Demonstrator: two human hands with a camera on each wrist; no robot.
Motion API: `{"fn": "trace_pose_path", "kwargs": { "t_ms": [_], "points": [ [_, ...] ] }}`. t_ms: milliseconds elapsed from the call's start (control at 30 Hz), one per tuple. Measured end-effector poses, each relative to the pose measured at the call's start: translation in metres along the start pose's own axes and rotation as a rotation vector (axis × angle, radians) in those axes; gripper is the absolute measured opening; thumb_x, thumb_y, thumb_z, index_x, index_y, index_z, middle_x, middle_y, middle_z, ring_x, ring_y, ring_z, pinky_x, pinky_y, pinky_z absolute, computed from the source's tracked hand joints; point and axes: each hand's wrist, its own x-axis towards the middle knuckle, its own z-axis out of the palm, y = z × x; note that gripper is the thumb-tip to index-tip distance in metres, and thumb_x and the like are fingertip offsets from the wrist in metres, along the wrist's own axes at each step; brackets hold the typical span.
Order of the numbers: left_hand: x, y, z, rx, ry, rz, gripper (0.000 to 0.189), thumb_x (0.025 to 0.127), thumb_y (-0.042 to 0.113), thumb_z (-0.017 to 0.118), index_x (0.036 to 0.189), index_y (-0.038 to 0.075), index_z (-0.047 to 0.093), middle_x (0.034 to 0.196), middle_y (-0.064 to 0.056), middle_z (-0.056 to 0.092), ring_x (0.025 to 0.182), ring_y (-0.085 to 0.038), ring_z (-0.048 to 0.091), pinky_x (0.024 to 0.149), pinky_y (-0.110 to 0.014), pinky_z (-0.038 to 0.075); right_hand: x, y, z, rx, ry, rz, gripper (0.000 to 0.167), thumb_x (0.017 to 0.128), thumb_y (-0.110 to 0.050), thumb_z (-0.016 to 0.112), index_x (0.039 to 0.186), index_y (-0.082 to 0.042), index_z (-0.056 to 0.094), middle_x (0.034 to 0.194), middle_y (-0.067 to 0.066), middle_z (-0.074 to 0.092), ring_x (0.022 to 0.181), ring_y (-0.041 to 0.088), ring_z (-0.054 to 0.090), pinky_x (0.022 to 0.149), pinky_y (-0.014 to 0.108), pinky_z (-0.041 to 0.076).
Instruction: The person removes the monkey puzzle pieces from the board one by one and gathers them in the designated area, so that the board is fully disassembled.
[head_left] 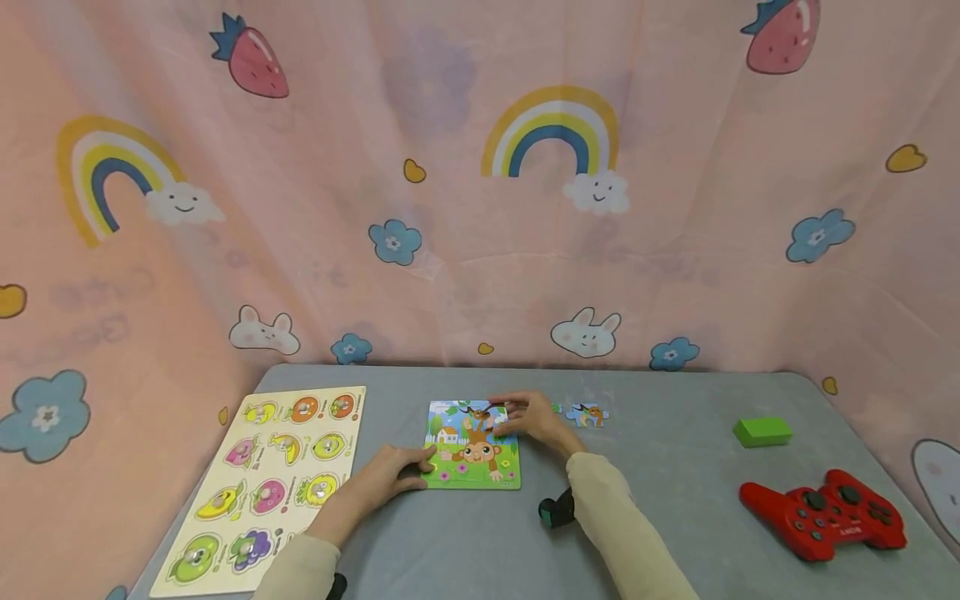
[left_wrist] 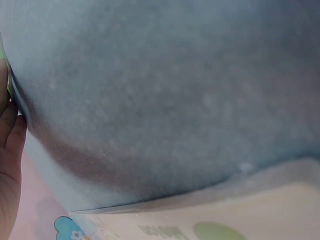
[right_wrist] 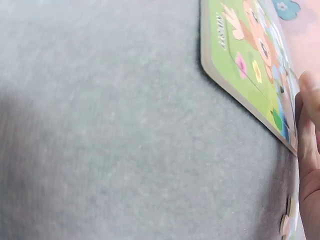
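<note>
A jigsaw puzzle (head_left: 471, 471) with a cartoon monkey, a house and flowers lies in its flat tray on the grey table. My left hand (head_left: 385, 477) holds the tray's left edge between thumb and fingers. At the upper right corner, my right hand (head_left: 536, 421) has its thumb and fingers bent about a puzzle piece, which they partly hide. The right wrist view shows the fingers (right_wrist: 309, 120) right at the edge of the puzzle. Just right of that hand lie loose jigsaw pieces (head_left: 588, 415), one with a brown animal on it.
A wooden fruit peg board (head_left: 288, 479) takes up the left of the table (head_left: 660, 483). On the right are a green block (head_left: 762, 432) and a red game controller (head_left: 821, 512). A pink patterned curtain (head_left: 450, 292) hangs behind. A black wrist device (head_left: 557, 509) shows beside the right sleeve.
</note>
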Motion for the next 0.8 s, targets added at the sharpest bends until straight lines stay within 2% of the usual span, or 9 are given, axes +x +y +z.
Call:
{"fn": "trace_pose_path", "kwargs": {
  "t_ms": [100,233,367,533,667,800],
  "points": [
    [0.0,0.0,0.0,0.0,0.001,0.0,0.045,0.087,0.016,0.069,0.126,-0.004,0.06,0.106,-0.004,0.071,0.109,-0.023,0.062,0.091,-0.04,0.049,-0.001,0.003,-0.001,0.036,0.047,0.054,0.049,0.076,0.003,0.078,0.122,0.007,0.062,0.111,0.023,0.063,0.075,0.011,0.057,0.07,0.024,0.05],
    [0.0,0.001,0.0,-0.008,0.002,-0.003,0.041,0.088,0.015,0.068,0.124,-0.003,0.062,0.111,-0.006,0.07,0.11,-0.024,0.062,0.091,-0.04,0.049,-0.003,0.005,-0.003,0.127,0.064,0.113,0.052,0.076,0.004,0.078,0.125,0.005,0.06,0.099,0.015,0.061,0.075,0.013,0.061,0.072,0.026,0.053],
    [0.0,0.001,-0.001,-0.008,0.0,0.002,0.04,0.088,0.016,0.068,0.123,-0.002,0.063,0.11,-0.006,0.07,0.11,-0.024,0.062,0.092,-0.04,0.049,-0.006,0.006,-0.008,0.155,0.072,0.107,0.054,0.076,0.004,0.077,0.127,0.006,0.059,0.093,0.012,0.056,0.074,0.013,0.059,0.071,0.027,0.053],
    [-0.001,0.0,-0.001,-0.013,-0.005,0.002,0.041,0.088,0.015,0.068,0.124,-0.003,0.061,0.111,-0.007,0.07,0.11,-0.025,0.062,0.092,-0.041,0.049,-0.009,0.006,-0.015,0.158,0.075,0.132,0.056,0.076,0.0,0.079,0.128,0.002,0.059,0.097,0.011,0.053,0.07,0.015,0.047,0.069,0.028,0.049],
    [0.0,0.001,-0.001,-0.021,-0.009,-0.015,0.043,0.088,0.015,0.068,0.126,-0.004,0.059,0.109,-0.006,0.071,0.11,-0.024,0.062,0.093,-0.041,0.049,-0.011,0.008,-0.022,0.152,0.083,0.15,0.056,0.076,-0.001,0.079,0.128,0.001,0.06,0.104,0.012,0.059,0.074,0.014,0.049,0.067,0.026,0.048],
    [0.0,0.0,0.0,-0.026,-0.014,-0.021,0.044,0.088,0.016,0.068,0.127,-0.004,0.06,0.109,-0.005,0.071,0.111,-0.023,0.061,0.094,-0.041,0.048,-0.016,0.009,-0.03,0.162,0.097,0.151,0.055,0.076,0.001,0.078,0.128,0.003,0.059,0.099,0.012,0.062,0.066,0.012,0.048,0.057,0.024,0.043]
  ]
}}
